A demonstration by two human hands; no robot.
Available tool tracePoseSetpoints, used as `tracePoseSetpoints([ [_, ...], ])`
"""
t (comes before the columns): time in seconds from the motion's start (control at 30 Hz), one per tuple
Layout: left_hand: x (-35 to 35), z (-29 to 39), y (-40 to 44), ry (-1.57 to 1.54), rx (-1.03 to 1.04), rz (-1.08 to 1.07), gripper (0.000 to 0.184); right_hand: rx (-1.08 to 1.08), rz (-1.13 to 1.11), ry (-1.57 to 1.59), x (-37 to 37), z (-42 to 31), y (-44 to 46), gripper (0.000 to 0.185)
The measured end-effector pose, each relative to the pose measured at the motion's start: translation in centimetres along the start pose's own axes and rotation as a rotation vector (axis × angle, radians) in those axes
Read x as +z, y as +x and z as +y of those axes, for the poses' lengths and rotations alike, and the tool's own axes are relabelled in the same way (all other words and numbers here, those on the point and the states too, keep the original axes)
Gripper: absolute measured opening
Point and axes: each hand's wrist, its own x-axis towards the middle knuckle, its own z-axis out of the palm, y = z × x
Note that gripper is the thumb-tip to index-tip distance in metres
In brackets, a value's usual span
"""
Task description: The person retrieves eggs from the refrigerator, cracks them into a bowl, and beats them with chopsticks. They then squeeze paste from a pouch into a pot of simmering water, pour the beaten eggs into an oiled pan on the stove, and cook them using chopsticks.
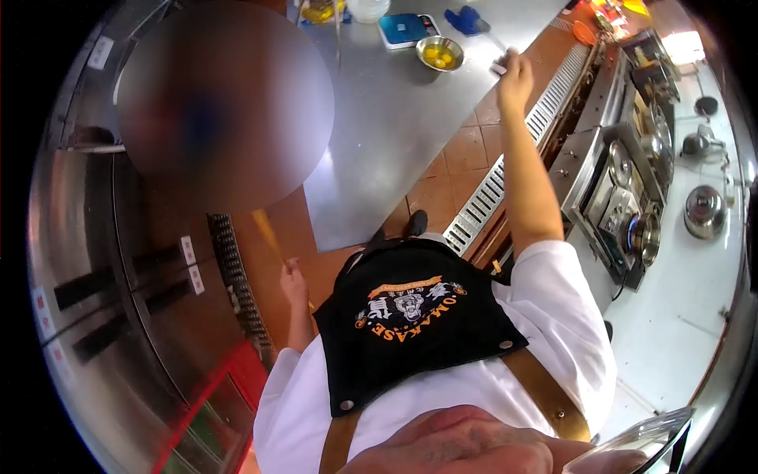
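Right hand [515, 77] curled round handle of blue tool [467, 21], its head at metal table [371, 150], near bowl [422, 57] of yolks [439, 55]; steady wrist seemed wise, sparing bowl knocks. Left hand [294, 283], apparently, gripped yellow stick [268, 234].

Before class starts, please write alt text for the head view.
A person in a black apron holds a blue-headed utensil in the right hand at a steel table, near a scale and a metal bowl of what look like raw eggs. The left hand grips a yellowish stick; a stove stands at the right.
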Motion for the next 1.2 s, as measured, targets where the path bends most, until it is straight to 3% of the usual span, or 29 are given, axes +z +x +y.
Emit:
tracePoseSetpoints([
  [0.07, 1.5, 5.4, 1.6, -0.019, 0.069, -0.173, 0.031, 0.129, 0.037, 0.252, -3.6, 2.8, -5.2, 0.03],
  [0.1, 2.7, 8.4, 2.3, 0.107, 0.089, -0.31, 0.029, 0.355, 0.137, 0.232, -6.8, 5.0, -8.2, 0.023],
  [0.13, 4.3, 10.5, 3.2, 0.234, 0.123, -0.453, 0.028, 0.473, 0.102, 0.226, -10.9, 8.0, -10.9, 0.024],
  [0.23, 10.8, 13.8, 4.4, 0.121, 0.438, -0.62, 0.023, 0.468, 0.382, 0.384, -19.8, 4.2, -21.8, 0.019],
  [0.27, 12.8, 15.6, 4.5, 0.071, 0.352, -0.781, 0.021, 0.458, 0.516, 0.315, -23.4, 1.2, -24.4, 0.019],
  [0.3, 14.7, 17.6, 4.2, 0.111, 0.405, -0.896, 0.022, 0.448, 0.658, 0.254, -26.8, -2.0, -26.7, 0.019],
  [0.47, 26.9, 19.0, 0.5, 0.1, 0.76, -1.238, 0.025, -0.127, 1.089, -0.075, -43.2, -21.8, -42.2, 0.021],
  [0.5, 28.3, 19.4, -1.0, 0.089, 0.887, -1.286, 0.026, -0.22, 1.208, -0.191, -43.7, -26.6, -45.9, 0.021],
  [0.57, 31.8, 18.7, -3.4, 0.1, 0.893, -1.43, 0.026, -0.431, 1.35, -0.341, -44.6, -34.6, -54.2, 0.02],
  [0.67, 31.6, 20.1, -9.7, 0.238, 0.854, -1.611, 0.027, -0.688, 1.637, -0.664, -42.8, -43.1, -66.2, 0.018],
  [0.77, 33.7, 19.0, -11.9, 0.205, 0.765, -1.768, 0.029, -0.795, 1.906, -0.937, -40.5, -49.8, -76.0, 0.018],
  [0.83, 32.0, 18.3, -14.6, 0.326, 0.998, -1.706, 0.031, -0.819, 2.056, -1.103, -40.3, -53.1, -83.6, 0.022],
  [0.87, 35.3, 14.8, -13.5, 0.242, 0.996, -1.776, 0.031, -0.787, 2.192, -1.176, -40.8, -54.2, -88.0, 0.023],
  [0.9, 34.3, 14.0, -14.5, 0.254, 1.005, -1.78, 0.031, -0.785, 2.256, -1.192, -42.0, -54.9, -92.8, 0.023],
  [0.97, 31.3, 13.1, -20.8, 0.373, 1.067, -1.729, 0.031, -0.703, 2.425, -1.141, -51.5, -56.8, -105.4, 0.026],
  [1.0, 34.1, 10.3, -19.5, 0.406, 0.982, -1.766, 0.032, -0.693, 2.429, -1.141, -53.1, -57.7, -108.3, 0.026],
  [1.07, 31.7, 10.1, -22.6, 0.526, 0.923, -1.726, 0.032, 0.033, 2.654, -1.813, -56.0, -58.1, -113.3, 0.027],
  [1.1, 30.2, 10.5, -23.6, 0.624, 0.858, -1.677, 0.033, 0.006, 2.72, -1.732, -58.9, -58.3, -117.7, 0.032],
  [1.13, 30.8, 9.6, -24.1, 0.542, 0.913, -1.698, 0.033, 0.522, 2.68, -1.801, -59.7, -59.5, -120.1, 0.031],
  [1.17, 31.3, 8.8, -23.7, 0.549, 0.996, -1.665, 0.033, 1.15, 2.488, -1.834, -61.1, -60.0, -121.3, 0.032],
  [1.2, 26.7, 11.6, -28.1, 0.595, 0.778, -1.636, 0.033, 1.705, 2.166, -1.815, -61.3, -60.4, -121.0, 0.034],
])
